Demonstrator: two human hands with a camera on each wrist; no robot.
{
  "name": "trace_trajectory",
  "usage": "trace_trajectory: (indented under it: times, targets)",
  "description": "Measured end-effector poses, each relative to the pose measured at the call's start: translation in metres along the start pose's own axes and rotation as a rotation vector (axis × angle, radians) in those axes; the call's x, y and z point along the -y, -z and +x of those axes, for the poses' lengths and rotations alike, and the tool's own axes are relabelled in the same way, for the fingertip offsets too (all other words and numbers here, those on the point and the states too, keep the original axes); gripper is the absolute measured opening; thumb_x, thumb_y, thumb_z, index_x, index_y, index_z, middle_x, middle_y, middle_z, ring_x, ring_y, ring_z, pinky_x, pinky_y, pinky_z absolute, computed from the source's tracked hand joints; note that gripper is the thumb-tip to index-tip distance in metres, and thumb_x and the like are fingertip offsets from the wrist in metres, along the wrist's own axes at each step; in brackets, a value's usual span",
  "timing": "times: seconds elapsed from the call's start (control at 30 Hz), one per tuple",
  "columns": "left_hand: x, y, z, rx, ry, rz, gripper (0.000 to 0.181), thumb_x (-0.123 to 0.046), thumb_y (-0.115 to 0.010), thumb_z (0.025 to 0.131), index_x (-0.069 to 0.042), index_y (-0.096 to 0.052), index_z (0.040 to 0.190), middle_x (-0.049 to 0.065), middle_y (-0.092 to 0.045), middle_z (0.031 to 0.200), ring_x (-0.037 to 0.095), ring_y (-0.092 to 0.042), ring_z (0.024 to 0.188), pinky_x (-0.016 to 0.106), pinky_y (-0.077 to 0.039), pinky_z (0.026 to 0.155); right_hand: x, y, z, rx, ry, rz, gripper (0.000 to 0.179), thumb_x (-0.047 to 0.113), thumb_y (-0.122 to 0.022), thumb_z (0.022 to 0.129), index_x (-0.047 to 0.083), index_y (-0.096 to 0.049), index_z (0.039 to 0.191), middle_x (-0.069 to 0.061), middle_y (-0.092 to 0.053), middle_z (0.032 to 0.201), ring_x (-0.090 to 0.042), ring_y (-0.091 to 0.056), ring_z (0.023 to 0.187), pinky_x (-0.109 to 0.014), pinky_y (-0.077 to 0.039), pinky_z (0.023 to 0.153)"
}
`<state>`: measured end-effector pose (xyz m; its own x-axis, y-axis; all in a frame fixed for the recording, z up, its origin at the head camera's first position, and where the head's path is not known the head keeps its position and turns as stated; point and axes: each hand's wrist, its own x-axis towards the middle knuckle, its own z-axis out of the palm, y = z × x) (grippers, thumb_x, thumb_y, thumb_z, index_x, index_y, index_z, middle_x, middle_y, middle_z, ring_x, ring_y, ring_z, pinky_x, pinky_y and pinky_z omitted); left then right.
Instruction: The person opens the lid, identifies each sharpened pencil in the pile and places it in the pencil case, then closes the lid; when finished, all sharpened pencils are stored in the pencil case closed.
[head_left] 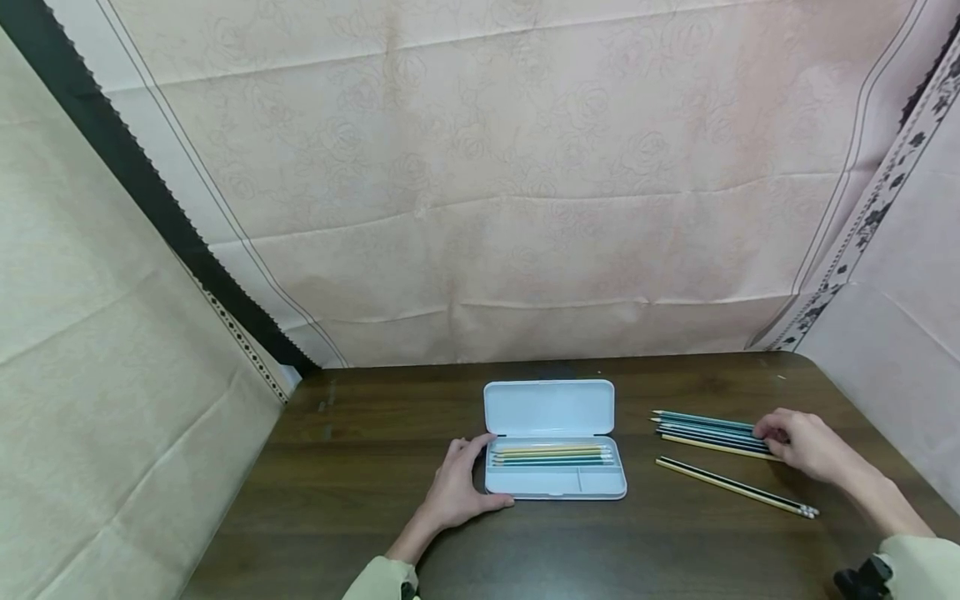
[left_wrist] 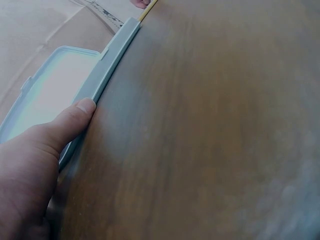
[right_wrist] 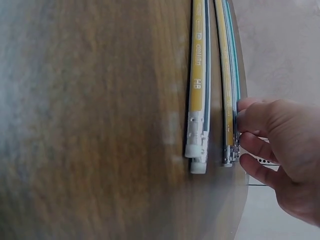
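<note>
Pale-green-sleeved right hand point(head_left: 804, 443) first: slim teal, navy and yellow wooden pencils point(head_left: 708, 430) look pinched near their eraser ends, right of the open pale-blue plastic case point(head_left: 532, 481) gripped by the left hand point(head_left: 459, 492). If grabbed unevenly, some could get dropped tbh.

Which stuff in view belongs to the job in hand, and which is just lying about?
Likely the job:
pencil case, lid open, left hand holding its side
pencils in the case
bunched pencils, right hand touching them
two pencils near the bunch, untouched

Likely just surroundings, not stray items:
wooden table
patterned cloth behind it
</note>
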<state>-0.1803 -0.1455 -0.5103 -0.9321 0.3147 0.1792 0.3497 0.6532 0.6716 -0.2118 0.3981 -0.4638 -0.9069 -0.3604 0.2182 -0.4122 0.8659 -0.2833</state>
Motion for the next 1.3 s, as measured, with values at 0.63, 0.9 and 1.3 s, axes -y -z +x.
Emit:
trace_trajectory:
  times: [0.63,0.9,1.3]
  targets:
    - [-0.0009,0.0006,0.0003,-0.002,0.001,0.008,0.094,-0.058,-0.086,0.069,-0.021,-0.048,0.146,0.009,-0.047,0.128,0.028,-0.046,0.117,0.055,-0.042,0.09,0.0001,0.0008,0.0068,0.073,-0.007,0.002,0.021,-0.011,-0.073,0.077,0.008,-0.069,0.084,0.004,-0.059,0.08,-0.01,-0.051,0.07,-0.031,-0.047,0.06]
    - [-0.0008,0.001,-0.0006,0.006,0.009,0.0,0.093,-0.056,-0.088,0.069,-0.022,-0.048,0.146,0.009,-0.047,0.13,0.031,-0.045,0.121,0.056,-0.042,0.093,0.0001,0.0003,0.0072,0.065,0.019,-0.005,0.022,-0.013,-0.071,0.078,0.008,-0.068,0.083,0.004,-0.058,0.079,-0.009,-0.049,0.069,-0.031,-0.045,0.058]
    - [-0.0002,0.0011,0.0001,0.007,0.004,-0.01,0.094,-0.057,-0.087,0.07,-0.021,-0.047,0.146,0.012,-0.047,0.131,0.035,-0.044,0.125,0.059,-0.041,0.094,0.0017,-0.0014,0.005,0.045,0.032,-0.017,0.025,-0.015,-0.069,0.077,0.009,-0.067,0.085,0.006,-0.055,0.078,-0.008,-0.047,0.069,-0.03,-0.044,0.058]
